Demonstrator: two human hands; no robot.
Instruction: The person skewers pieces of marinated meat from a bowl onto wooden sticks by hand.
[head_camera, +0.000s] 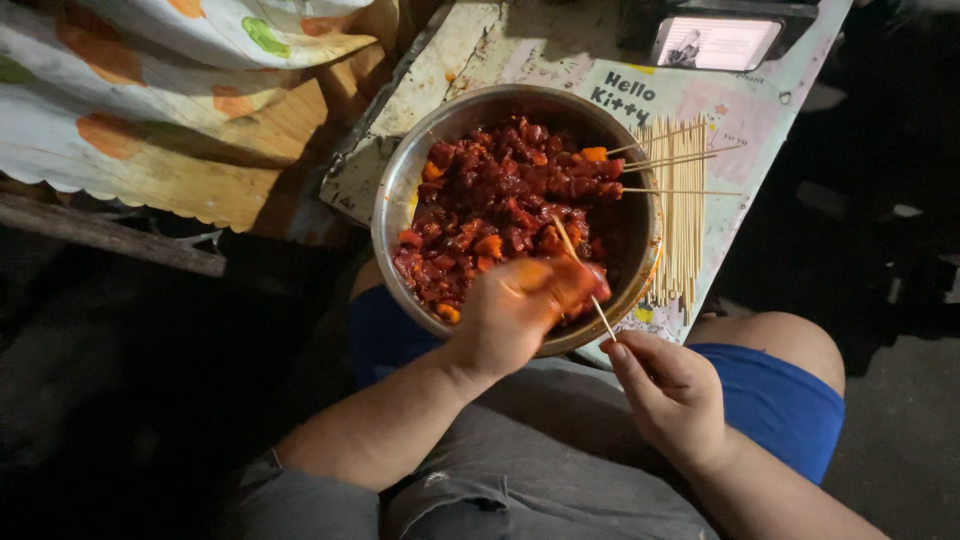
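While the left hand (515, 310) pinches a marinated meat piece (575, 283) over the steel bowl (395, 200) at centre frame, the right hand (672, 388) grips a bamboo skewer (590, 290). Threading step; the next push likely needs a steady tip.

Small table (480, 40): top worn, pale, blotched with stains, left edge chipped. Far right corner: a phone (715, 42), screen lit white, propped at the far edge. A pink cartoon-printed covering (750, 115) spreads over the right half of the top. Along the right edge, a loose sheaf of bare bamboo sticks (685, 230) lies lengthwise, a few splayed crosswise toward the middle. Left of the table: a cloth (150, 110), cream with orange and green blotches, scalloped hem, draped over a dark wooden plank (110, 235). Right of it, grey floor (900, 440) in dim light.
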